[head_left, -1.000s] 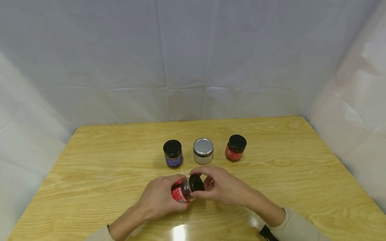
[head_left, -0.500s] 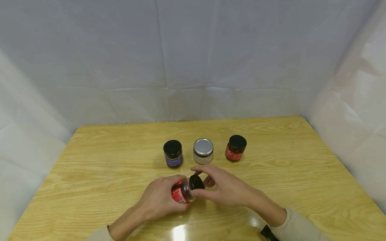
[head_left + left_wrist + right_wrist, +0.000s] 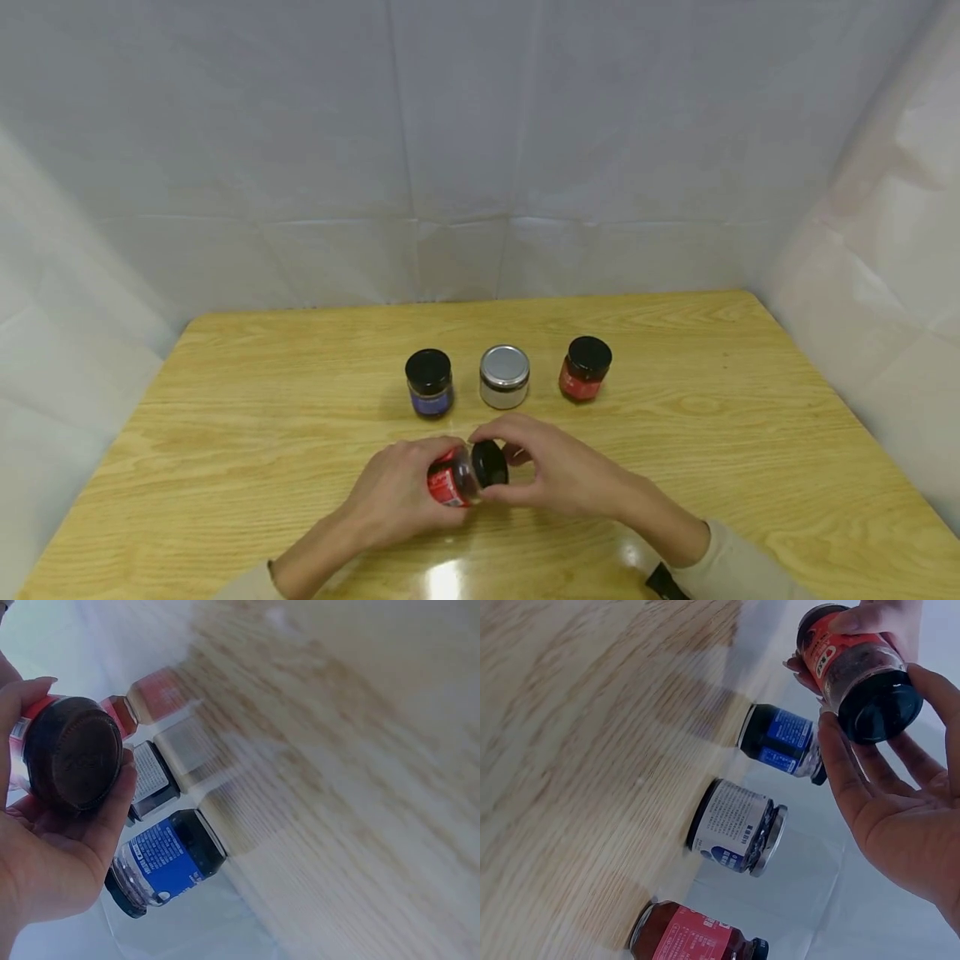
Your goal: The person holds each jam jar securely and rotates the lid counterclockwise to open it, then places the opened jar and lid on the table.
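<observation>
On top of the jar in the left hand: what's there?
A black lid, gripped at its edge by the right hand. It covers the mouth of the held jar, so what's directly underneath can't be seen.

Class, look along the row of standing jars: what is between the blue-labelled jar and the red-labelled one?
The silver-lidded jar stands between the blue-labelled jar and the red-labelled jar. The head view shows it, and so does the right wrist view.

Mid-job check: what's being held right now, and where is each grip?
A red-labelled jar: the left hand grips it around the body; the right hand holds its black lid by the edge.
</observation>
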A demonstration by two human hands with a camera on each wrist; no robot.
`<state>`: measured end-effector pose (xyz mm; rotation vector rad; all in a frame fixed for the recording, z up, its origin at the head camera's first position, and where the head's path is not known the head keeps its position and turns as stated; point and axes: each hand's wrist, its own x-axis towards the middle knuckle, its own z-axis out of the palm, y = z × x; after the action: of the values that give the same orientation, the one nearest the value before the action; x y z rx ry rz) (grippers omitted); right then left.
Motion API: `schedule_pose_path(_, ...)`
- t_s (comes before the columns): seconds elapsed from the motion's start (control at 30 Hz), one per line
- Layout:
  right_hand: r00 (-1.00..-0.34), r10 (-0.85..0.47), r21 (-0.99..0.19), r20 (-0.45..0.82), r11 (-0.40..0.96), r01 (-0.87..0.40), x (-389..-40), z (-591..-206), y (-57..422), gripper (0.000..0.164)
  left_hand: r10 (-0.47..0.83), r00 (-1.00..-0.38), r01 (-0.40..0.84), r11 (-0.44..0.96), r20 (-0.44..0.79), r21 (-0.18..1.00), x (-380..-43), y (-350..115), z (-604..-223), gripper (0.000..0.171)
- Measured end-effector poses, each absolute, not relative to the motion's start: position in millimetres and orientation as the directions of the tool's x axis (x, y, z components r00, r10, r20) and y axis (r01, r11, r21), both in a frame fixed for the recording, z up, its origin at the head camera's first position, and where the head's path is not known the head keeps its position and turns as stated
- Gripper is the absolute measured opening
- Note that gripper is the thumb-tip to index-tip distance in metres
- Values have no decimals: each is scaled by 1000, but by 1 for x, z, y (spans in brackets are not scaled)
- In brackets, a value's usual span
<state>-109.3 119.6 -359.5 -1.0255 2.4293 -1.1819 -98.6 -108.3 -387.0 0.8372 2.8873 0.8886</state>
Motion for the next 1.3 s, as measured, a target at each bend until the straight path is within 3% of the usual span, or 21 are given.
schedule_pose_path(0.23,-798,-599,-757,-58,548,-356,-106,-357,119,67,490,-860,486,702,143,520,-99,-108,-387,42)
schedule_pose_path(0.4,-811,-583,-765,-44,542,-348,-104,-357,116,58,482,-863,486,712,150,507,-99,-108,-388,43)
schedule_pose_path(0.63,-751,-660,-745,10,496,-446,-107,-356,121,48,503,-852,500,701,144,510,-99,-109,-389,45)
schedule_pose_path(0.73,-743,-669,-743,1,497,-448,-107,-356,122,52,505,-851,502,699,144,509,-99,-109,-390,44)
schedule_pose_path(0.9,-798,-595,-760,-91,560,-331,-104,-355,120,64,497,-855,498,706,149,504,-99,-109,-390,44)
schedule_pose_path(1.0,-814,-565,-784,-133,562,-262,-104,-356,116,60,496,-855,498,708,150,501,-98,-109,-391,43)
schedule_pose_path(1.3,-751,-660,-760,-13,495,-421,-106,-360,120,47,505,-850,506,700,152,504,-98,-110,-392,42)
